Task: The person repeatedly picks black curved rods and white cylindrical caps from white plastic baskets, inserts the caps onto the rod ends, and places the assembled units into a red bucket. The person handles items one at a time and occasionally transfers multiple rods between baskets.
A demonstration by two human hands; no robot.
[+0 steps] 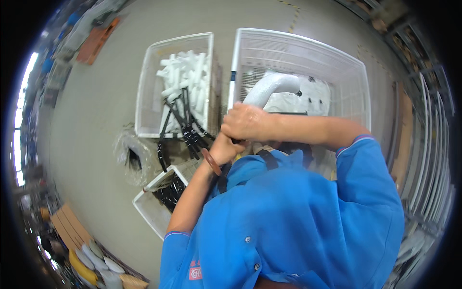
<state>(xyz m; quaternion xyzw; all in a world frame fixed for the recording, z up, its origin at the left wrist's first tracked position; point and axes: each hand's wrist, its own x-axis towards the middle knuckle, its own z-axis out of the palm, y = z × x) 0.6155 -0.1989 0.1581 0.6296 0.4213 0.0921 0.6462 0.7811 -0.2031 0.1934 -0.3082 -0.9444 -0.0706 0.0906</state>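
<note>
A white curved tube point(270, 88) with a glossy, wrapped-looking surface rises from my hands and bends to the right over a large white crate. A small dark piece shows at its far end. My right hand point(245, 123) is closed around the tube's lower part. Just below it and touching it, my left hand point(227, 148) is closed, a brown bracelet on its wrist. A bit of something dark shows between the two hands. What the left fingers grip is mostly hidden by the right hand.
The large white crate point(308, 37) ahead holds plastic-wrapped white pieces. Left of it, another white crate point(144, 96) holds many white tubes; black strips point(187, 127) hang over its front edge. Nearer are a clear plastic bag point(137, 161) and a small white bin point(151, 212) with black items.
</note>
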